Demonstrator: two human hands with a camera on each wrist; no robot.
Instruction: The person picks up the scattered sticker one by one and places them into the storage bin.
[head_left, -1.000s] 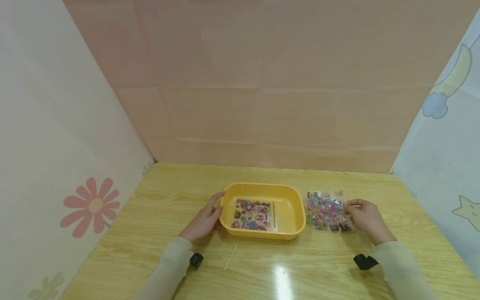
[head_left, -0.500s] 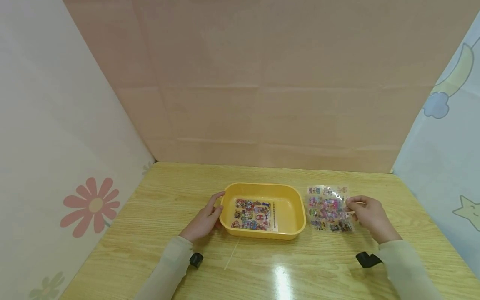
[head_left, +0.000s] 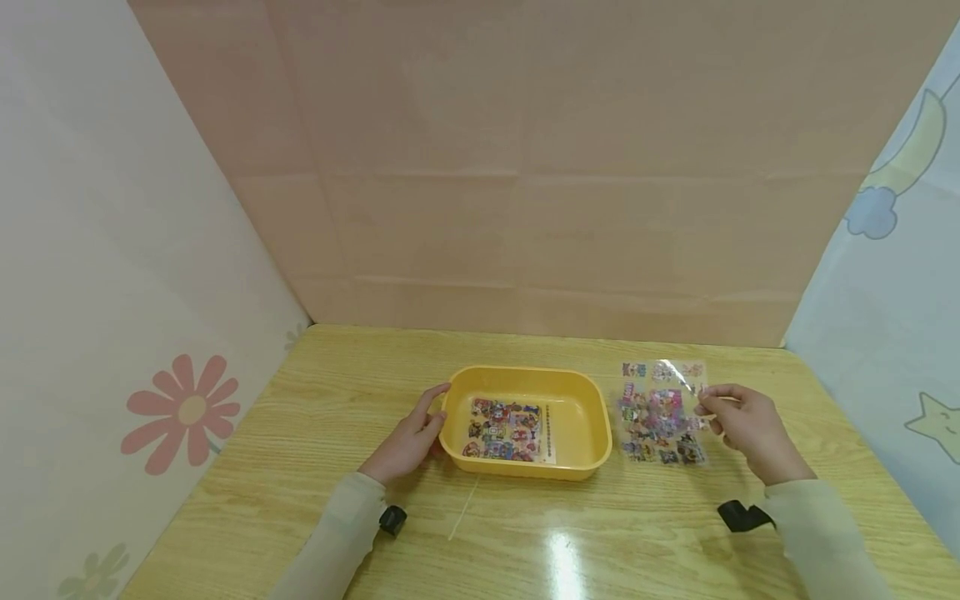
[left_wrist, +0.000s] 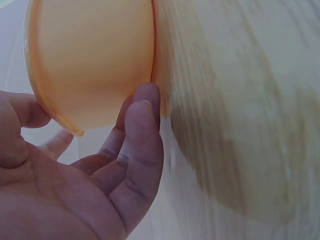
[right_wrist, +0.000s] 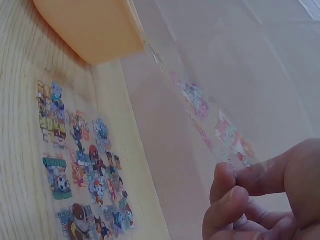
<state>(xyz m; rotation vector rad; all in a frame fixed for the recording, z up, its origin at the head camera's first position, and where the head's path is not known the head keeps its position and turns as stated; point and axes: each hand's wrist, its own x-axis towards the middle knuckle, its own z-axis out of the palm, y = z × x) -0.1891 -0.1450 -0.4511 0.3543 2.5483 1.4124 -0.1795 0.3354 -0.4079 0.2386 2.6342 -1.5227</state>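
Note:
A yellow plastic basin [head_left: 577,421] stands on the table, with a printed sticker sheet [head_left: 510,429] lying inside it. My left hand [head_left: 405,442] holds the basin's left end, thumb and fingers at the rim; in the left wrist view curled fingers [left_wrist: 142,135] lie against the outer wall. My right hand [head_left: 746,429] pinches the right edge of a clear sticker sheet [head_left: 663,404] with small colourful cartoon figures. That sheet is raised and tilted, seen almost edge-on in the right wrist view. Below it, another clear sticker sheet [right_wrist: 90,170] lies flat on the table.
The wooden table [head_left: 360,375] ends at a tan backdrop [head_left: 525,208], with pale patterned walls at left and right. A thin pale strip [head_left: 463,508] lies in front of the basin. Each wrist wears a black strap.
My right hand has lifted the upper sticker sheet and moved it slightly right, separating it from the sheet lying beneath. The left hand and basin stay put.

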